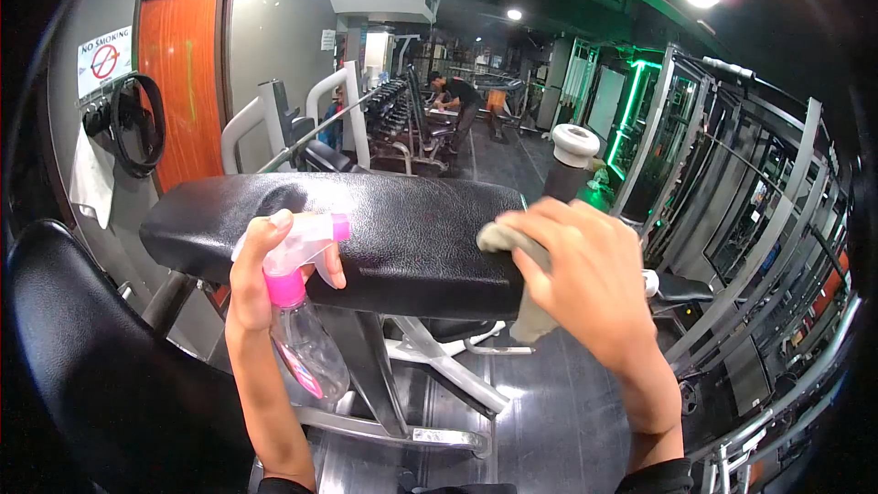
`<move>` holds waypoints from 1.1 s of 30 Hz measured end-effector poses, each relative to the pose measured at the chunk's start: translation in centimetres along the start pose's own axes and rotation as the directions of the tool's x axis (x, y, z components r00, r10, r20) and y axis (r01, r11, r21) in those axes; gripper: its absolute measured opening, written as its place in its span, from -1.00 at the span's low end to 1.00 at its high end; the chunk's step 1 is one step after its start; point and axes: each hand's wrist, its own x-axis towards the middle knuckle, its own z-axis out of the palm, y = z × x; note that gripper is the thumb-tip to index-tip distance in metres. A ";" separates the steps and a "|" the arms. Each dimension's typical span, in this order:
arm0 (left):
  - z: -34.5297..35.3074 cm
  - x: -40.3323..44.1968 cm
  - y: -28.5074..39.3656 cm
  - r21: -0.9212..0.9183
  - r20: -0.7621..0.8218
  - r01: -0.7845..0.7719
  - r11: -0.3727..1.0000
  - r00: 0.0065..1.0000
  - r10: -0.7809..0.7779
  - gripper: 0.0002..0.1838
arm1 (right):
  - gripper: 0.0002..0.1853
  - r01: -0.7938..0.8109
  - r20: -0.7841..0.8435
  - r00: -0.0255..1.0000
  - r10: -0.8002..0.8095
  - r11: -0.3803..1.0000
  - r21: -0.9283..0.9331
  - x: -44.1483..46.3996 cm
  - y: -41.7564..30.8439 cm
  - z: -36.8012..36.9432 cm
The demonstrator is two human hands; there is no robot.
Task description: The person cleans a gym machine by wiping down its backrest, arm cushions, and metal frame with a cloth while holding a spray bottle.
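Observation:
My left hand [256, 270] is wrapped round the neck of a clear spray bottle [311, 352] with a pink collar and pink nozzle, held upright in front of a black padded bench [402, 220]. The nozzle points right, over the pad. At the pad's right end, my right hand [585, 274] holds a greyish cloth [532, 316] against the black surface. Part of the cloth hangs below the hand, and the rest is hidden under the fingers.
A black seat back [91, 348] stands close on the left. Behind the pad are metal machine frames and a dumbbell rack [389, 114]. A person [457, 99] bends over farther back. Tall racks [777, 210] line the right side. A white-capped post [574, 146] rises beyond the pad.

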 end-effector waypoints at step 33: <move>-3.1 -12.9 5.4 0.651 -0.711 0.385 0.654 0.610 0.349 -0.52 | -0.59 -0.519 0.555 0.831 -0.025 -0.395 0.758 -7.0 -20.9 21.6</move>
